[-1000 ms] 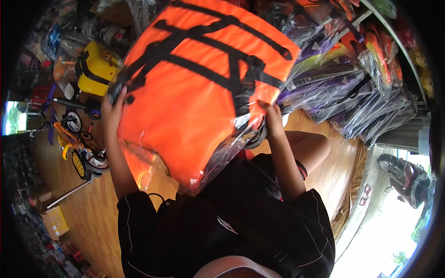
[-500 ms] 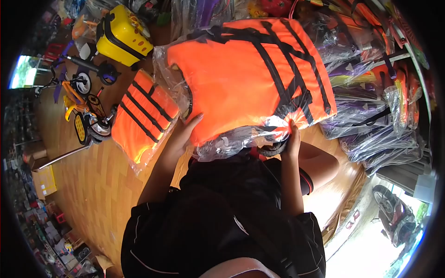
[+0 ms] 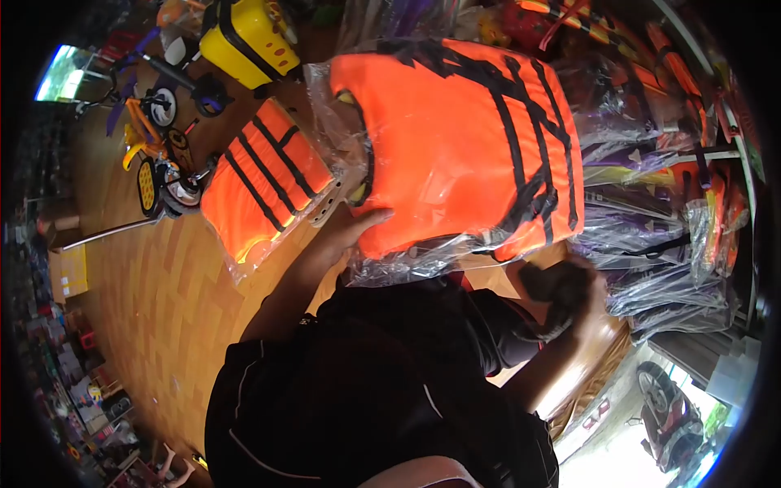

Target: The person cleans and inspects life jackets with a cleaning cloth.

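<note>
A large orange life vest [image 3: 439,154] with black straps lies in clear plastic in front of me. My left hand [image 3: 362,228] holds its lower left edge, thumb on top and the other fingers hidden beneath. My right hand [image 3: 584,285], blurred, is off the vest at its lower right, closed on a dark object [image 3: 553,293] that is too smeared to identify. Left of the large vest, a smaller orange vest [image 3: 264,179] in plastic lies on the wooden floor.
A yellow case [image 3: 248,45] stands at the upper left, above small bikes [image 3: 167,175]. Plastic-wrapped goods [image 3: 651,236] are piled on the right beside a metal rack. A motorbike [image 3: 669,415] is at the lower right.
My right hand has let go of the vest's gathered plastic and moved right, now with a dark object in it. The view has shifted slightly, and the vest's lower right edge has spread out.
</note>
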A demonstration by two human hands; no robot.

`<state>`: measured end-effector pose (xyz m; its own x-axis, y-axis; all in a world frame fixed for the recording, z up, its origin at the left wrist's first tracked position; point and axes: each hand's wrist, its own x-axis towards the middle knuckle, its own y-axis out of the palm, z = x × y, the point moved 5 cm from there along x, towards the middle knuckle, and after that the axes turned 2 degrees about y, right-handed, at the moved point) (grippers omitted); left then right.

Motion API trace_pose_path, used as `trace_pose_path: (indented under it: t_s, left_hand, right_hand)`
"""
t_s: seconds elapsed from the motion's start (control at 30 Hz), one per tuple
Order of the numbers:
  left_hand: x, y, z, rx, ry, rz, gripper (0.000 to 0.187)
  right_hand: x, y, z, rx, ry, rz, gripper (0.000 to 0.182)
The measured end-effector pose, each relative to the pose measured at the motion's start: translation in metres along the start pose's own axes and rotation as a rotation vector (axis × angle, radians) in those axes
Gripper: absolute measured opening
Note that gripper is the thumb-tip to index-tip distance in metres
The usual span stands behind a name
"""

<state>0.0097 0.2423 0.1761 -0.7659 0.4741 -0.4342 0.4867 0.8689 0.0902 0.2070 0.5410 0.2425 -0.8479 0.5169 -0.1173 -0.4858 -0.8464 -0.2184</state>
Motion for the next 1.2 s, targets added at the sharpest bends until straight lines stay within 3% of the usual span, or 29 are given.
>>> trace_pose_path:
  t_s: [0.07,0.1,0.13,0.2,0.27,0.3,0.37,0.47,0.57,0.63,0.67,0.73,0.77,0.8,0.87,0.93,1.0,1.07,1.13,1.2]
  left_hand:
    - [0.003,0.002,-0.001,-0.015,-0.003,-0.004,0.062]
    - [0.005,0.006,0.0,-0.042,-0.007,0.0,0.061]
    - [0.006,0.009,0.002,-0.074,-0.011,0.004,0.06]
    - [0.004,0.011,0.007,-0.094,0.052,-0.014,0.055]
    - [0.01,0.007,0.032,-0.278,-0.06,-0.071,0.04]
    - [0.023,0.001,0.058,-0.467,0.008,-0.054,0.027]
    - [0.007,0.002,0.033,-0.526,-0.037,-0.058,0.025]
    - [0.004,0.009,0.03,-0.592,-0.135,-0.06,0.027]
    - [0.007,0.002,0.01,-0.582,-0.172,-0.214,0.032]
    - [0.013,-0.005,0.0,-0.656,-0.165,0.011,0.038]
    - [0.014,-0.007,-0.004,-0.667,-0.151,0.001,0.038]
    - [0.007,-0.015,-0.009,-0.471,-0.165,-0.235,0.043]
    - [0.004,-0.009,-0.01,-0.514,-0.299,-0.222,0.046]
    - [0.003,-0.006,-0.008,-0.513,-0.299,-0.23,0.046]
    - [0.0,0.008,-0.004,-0.56,-0.264,-0.07,0.046]
    - [-0.005,0.019,0.014,-0.658,-0.283,-0.003,0.045]
    - [-0.004,0.037,0.029,-0.791,-0.197,0.074,0.037]
    - [0.0,0.038,0.032,-0.84,-0.115,-0.009,0.034]
    - [0.002,0.031,0.022,-0.618,-0.083,-0.028,0.029]
    - [0.007,0.023,0.016,-0.745,-0.047,-0.023,0.024]
  right_hand:
    - [0.0,0.03,0.038,0.211,-0.188,-0.324,0.039]
    - [0.009,0.062,0.056,0.316,-0.306,-0.322,0.039]
    - [0.022,0.08,0.057,-0.017,-0.254,-0.224,0.039]
    - [0.041,0.145,0.03,-0.042,-0.09,0.137,0.034]
    - [0.026,0.211,0.031,-0.614,-0.855,0.211,0.04]
    - [0.022,0.22,0.035,-0.597,-0.875,0.229,0.04]
    - [0.003,0.229,0.045,-0.384,-0.839,0.302,0.04]
    - [-0.012,0.219,0.043,-0.405,-0.872,0.364,0.039]
    - [-0.019,0.204,-0.007,-0.39,-0.764,0.452,0.036]
    - [-0.027,0.193,-0.039,-0.416,-0.692,0.509,0.034]
    - [-0.027,0.181,-0.049,-0.394,-0.636,0.426,0.032]
    - [-0.021,0.156,-0.069,-0.391,-0.455,0.291,0.026]
    - [-0.015,0.144,-0.075,-0.227,-0.318,0.182,0.022]
    - [-0.01,0.128,-0.074,-0.281,-0.176,0.076,0.021]
    - [0.004,0.094,-0.101,-0.291,-0.095,-0.156,0.024]
    - [0.016,0.069,-0.117,0.035,0.07,-0.36,0.024]
    - [0.018,0.059,-0.089,-0.016,0.088,-0.431,0.024]
    - [0.025,0.037,-0.112,-0.095,-0.003,-0.431,0.026]
    - [0.027,0.03,-0.125,-0.025,0.007,-0.427,0.025]
    - [0.027,0.025,-0.126,-0.262,-0.049,-0.489,0.024]
